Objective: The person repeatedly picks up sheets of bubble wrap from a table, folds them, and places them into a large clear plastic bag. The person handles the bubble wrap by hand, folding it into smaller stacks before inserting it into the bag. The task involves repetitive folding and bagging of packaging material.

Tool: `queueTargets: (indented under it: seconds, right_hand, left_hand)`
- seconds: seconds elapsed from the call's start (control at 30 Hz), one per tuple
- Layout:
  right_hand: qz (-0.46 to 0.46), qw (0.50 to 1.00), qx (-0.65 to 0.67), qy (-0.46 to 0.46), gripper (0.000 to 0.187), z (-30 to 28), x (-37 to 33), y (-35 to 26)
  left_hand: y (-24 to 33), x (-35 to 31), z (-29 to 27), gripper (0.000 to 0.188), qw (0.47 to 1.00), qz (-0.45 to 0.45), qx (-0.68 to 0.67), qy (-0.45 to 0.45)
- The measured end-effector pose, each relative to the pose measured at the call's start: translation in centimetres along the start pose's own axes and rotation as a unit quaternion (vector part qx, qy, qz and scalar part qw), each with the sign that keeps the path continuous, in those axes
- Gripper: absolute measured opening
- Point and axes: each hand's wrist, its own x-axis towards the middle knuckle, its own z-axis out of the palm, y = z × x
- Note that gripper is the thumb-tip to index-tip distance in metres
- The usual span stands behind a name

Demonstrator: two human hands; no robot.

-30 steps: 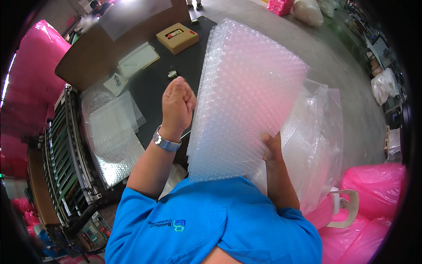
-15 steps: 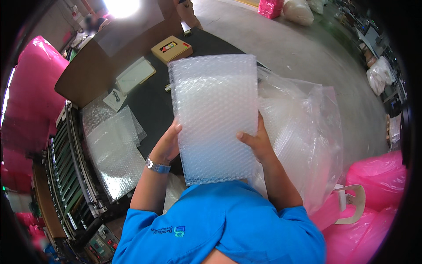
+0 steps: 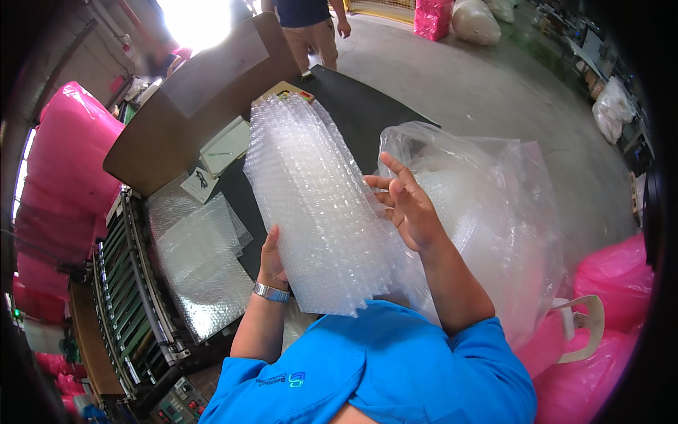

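A stack of clear bubble-wrap sheets or pouches [image 3: 311, 212] stands tilted in front of my chest, its edges spread in a fan. My left hand [image 3: 272, 265] grips its lower left edge, thumb up in front and the other fingers hidden behind. Beside the right edge, my right hand [image 3: 409, 208] is raised with its fingers spread and holds nothing; whether a fingertip touches the wrap I cannot tell. Right of it lies a large clear plastic bag [image 3: 487, 205] with more bubble wrap inside. More bubble-wrap sheets [image 3: 201, 247] lie on the left of the dark table [image 3: 367, 99].
Behind the stack are a partly hidden cardboard box [image 3: 282, 89], a notepad [image 3: 224, 147] with a pen, and a paper slip [image 3: 198, 184]. A roller machine [image 3: 134, 283] stands at left. Pink plastic bags [image 3: 611, 283] lie at right. Another person [image 3: 311, 35] stands beyond the table.
My right hand has let go of the stack and opened beside it. The stack's even edges have fanned out, and it leans further left. The other person shows more fully.
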Motion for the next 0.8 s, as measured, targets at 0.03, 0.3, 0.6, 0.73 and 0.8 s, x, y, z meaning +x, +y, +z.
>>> queueTargets:
  seconds: [0.03, 0.3, 0.6, 0.73, 0.8]
  right_hand:
    - [0.003, 0.999, -0.031, 0.024, 0.08, -0.4, 0.2, 0.3]
    - [-0.122, 0.959, -0.197, 0.163, 0.016, -0.5, -0.2, 1.9]
    - [-0.098, 0.965, -0.198, 0.139, 0.033, 1.2, 5.0, -1.1]
    - [-0.194, 0.905, -0.33, 0.186, 0.036, 1.3, 8.2, -0.4]
    - [-0.211, 0.916, -0.243, 0.237, 0.038, -0.5, 10.2, -1.2]
  left_hand:
    - [-0.1, 0.0, -0.1, 0.071, 1.0, 0.0, -0.005, -0.013]
    - [-0.4, -0.5, -1.6, 0.073, 0.999, 0.021, 0.035, 0.008]
    - [0.2, -0.5, -2.0, 0.072, 0.997, 0.024, 0.043, -0.055]
    - [0.0, -0.7, -3.3, 0.074, 0.994, -0.014, 0.045, -0.101]
    - [0.1, -0.9, -3.4, 0.075, 0.993, -0.014, 0.061, -0.1]
